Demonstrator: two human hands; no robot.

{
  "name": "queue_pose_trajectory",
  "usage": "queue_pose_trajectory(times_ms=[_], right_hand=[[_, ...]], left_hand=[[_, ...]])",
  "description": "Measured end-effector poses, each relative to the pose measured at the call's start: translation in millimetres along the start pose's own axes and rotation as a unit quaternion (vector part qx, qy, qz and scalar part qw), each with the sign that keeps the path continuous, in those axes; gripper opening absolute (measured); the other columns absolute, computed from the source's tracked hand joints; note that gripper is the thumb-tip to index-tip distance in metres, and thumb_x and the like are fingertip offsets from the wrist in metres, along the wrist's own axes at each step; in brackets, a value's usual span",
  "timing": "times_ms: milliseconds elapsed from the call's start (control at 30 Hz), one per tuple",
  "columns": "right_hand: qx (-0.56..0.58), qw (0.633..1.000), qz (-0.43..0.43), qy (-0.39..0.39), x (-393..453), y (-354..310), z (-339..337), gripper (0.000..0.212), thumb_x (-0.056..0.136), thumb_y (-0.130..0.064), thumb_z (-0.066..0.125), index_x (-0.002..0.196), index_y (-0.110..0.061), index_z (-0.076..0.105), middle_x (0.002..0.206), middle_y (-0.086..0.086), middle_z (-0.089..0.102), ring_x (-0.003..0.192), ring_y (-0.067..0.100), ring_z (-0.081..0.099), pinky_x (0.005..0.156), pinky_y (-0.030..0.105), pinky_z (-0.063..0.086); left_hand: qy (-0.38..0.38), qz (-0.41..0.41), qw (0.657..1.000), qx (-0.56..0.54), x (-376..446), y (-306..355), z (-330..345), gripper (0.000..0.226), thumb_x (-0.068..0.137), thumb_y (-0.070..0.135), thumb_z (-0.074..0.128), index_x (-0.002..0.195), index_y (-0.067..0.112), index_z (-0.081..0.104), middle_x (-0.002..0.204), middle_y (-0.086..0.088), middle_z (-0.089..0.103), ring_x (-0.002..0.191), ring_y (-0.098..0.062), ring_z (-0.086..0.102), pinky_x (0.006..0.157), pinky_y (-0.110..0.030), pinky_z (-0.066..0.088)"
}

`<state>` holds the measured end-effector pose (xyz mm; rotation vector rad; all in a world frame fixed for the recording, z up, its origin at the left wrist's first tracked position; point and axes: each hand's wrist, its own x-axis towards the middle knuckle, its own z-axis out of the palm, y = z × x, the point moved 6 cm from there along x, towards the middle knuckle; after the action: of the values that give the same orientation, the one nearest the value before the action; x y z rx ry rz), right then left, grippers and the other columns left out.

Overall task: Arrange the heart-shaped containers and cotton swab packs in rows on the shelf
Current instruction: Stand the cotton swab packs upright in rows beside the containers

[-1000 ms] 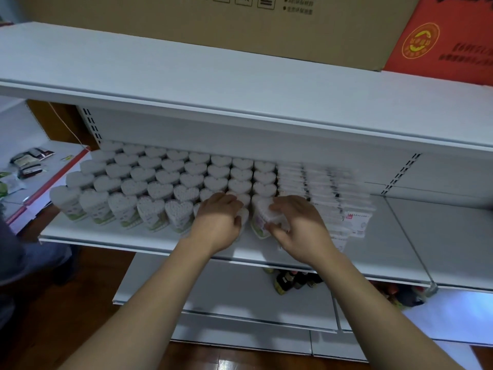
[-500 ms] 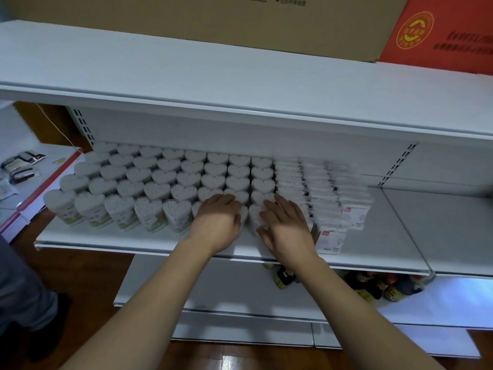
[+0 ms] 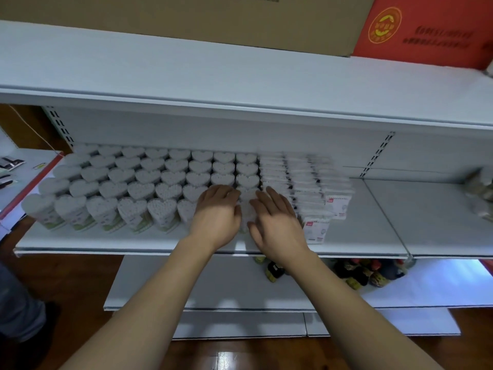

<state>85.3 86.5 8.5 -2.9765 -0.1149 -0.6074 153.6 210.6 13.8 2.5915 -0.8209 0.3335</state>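
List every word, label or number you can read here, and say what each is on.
None can be read.
Brown carton: black print, cut off and blurred.
Red carton: round gold emblem and dark characters, blurred.
Cotton swab packs: red tag, too small.
Heart-shaped containers: green label, too small.

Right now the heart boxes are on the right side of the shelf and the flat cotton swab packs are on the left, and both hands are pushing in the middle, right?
Not quite. The head view shows the heart boxes on the left and the cotton swab packs on the right. Both hands, left hand and right hand, are indeed in the middle.
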Motion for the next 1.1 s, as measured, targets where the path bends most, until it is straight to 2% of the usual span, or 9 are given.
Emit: queue_pose_trajectory(times_ms=[133, 300, 433, 600, 833, 933, 1000, 1100], right_hand=[[0.013, 0.999, 0.030, 0.030, -18.5, 31.9, -27.7, 0.046, 0.088, -0.029, 0.050, 0.127, -0.007, 0.061, 0.137, 0.016, 0.057, 0.137, 0.037, 0.043, 0.113, 0.050, 0.036], [-0.028, 0.994, 0.084, 0.060, -57.3, 107.2, -60.1, 0.049, 0.087, -0.032, 0.053, 0.129, -0.005, 0.060, 0.137, 0.018, 0.056, 0.136, 0.039, 0.041, 0.112, 0.052, 0.036], [-0.038, 0.989, 0.113, 0.092, -99.7, 181.9, -87.2, 0.050, 0.086, -0.030, 0.060, 0.129, -0.005, 0.060, 0.136, 0.018, 0.055, 0.134, 0.040, 0.042, 0.109, 0.053, 0.038], [-0.064, 0.983, 0.147, 0.087, -152.7, 289.2, -123.2, 0.052, 0.086, -0.035, 0.057, 0.131, -0.008, 0.059, 0.139, 0.017, 0.054, 0.135, 0.038, 0.041, 0.111, 0.052, 0.034], [-0.087, 0.966, 0.239, 0.048, -216.9, 439.6, -153.3, 0.056, 0.087, -0.041, 0.044, 0.128, -0.008, 0.062, 0.134, 0.018, 0.059, 0.133, 0.039, 0.046, 0.106, 0.054, 0.041], [-0.095, 0.953, 0.288, 0.014, -234.6, 504.9, -151.7, 0.056, 0.088, -0.040, 0.047, 0.131, -0.006, 0.060, 0.134, 0.020, 0.058, 0.132, 0.041, 0.045, 0.105, 0.051, 0.042], [-0.104, 0.941, 0.321, -0.028, -241.5, 545.9, -146.8, 0.056, 0.092, -0.037, 0.050, 0.139, -0.006, 0.052, 0.144, 0.020, 0.050, 0.139, 0.040, 0.036, 0.109, 0.049, 0.036], [-0.091, 0.925, 0.354, -0.101, -246.2, 597.0, -128.5, 0.062, 0.099, -0.037, 0.043, 0.153, -0.009, 0.030, 0.160, 0.015, 0.027, 0.150, 0.035, 0.015, 0.118, 0.046, 0.023]], left_hand=[[0.020, 0.016, 1.000, 0.002, 7.1, 41.6, -0.7, 0.048, 0.084, 0.030, 0.039, 0.109, 0.002, 0.069, 0.110, -0.017, 0.067, 0.103, -0.039, 0.062, 0.090, -0.047, 0.052], [0.019, 0.018, 1.000, 0.005, 20.6, 119.5, 14.7, 0.056, 0.088, 0.039, 0.043, 0.127, 0.004, 0.063, 0.130, -0.020, 0.061, 0.119, -0.041, 0.057, 0.103, -0.053, 0.046], [0.001, 0.020, 1.000, 0.001, 32.9, 203.0, 39.9, 0.070, 0.092, 0.051, 0.028, 0.143, 0.009, 0.051, 0.149, -0.018, 0.047, 0.139, -0.039, 0.040, 0.117, -0.052, 0.030], [-0.022, 0.033, 0.999, 0.015, 49.0, 315.9, 89.6, 0.068, 0.097, 0.053, 0.030, 0.153, 0.015, 0.036, 0.161, -0.012, 0.028, 0.150, -0.033, 0.019, 0.122, -0.048, 0.012], [-0.061, 0.062, 0.996, 0.012, 83.3, 453.7, 149.5, 0.064, 0.101, 0.052, 0.032, 0.154, 0.017, 0.032, 0.162, -0.011, 0.027, 0.151, -0.031, 0.016, 0.123, -0.046, 0.008], [-0.089, 0.079, 0.993, -0.001, 105.0, 501.8, 180.2, 0.063, 0.103, 0.050, 0.034, 0.157, 0.019, 0.026, 0.164, -0.007, 0.021, 0.152, -0.027, 0.011, 0.124, -0.042, 0.003], [-0.107, 0.097, 0.990, -0.004, 119.6, 528.6, 201.8, 0.062, 0.103, 0.048, 0.033, 0.157, 0.019, 0.025, 0.164, -0.007, 0.022, 0.152, -0.027, 0.013, 0.124, -0.041, 0.004], [-0.151, 0.120, 0.981, -0.014, 144.9, 558.2, 239.3, 0.061, 0.104, 0.047, 0.032, 0.157, 0.018, 0.023, 0.164, -0.007, 0.022, 0.151, -0.027, 0.014, 0.123, -0.041, 0.007]])
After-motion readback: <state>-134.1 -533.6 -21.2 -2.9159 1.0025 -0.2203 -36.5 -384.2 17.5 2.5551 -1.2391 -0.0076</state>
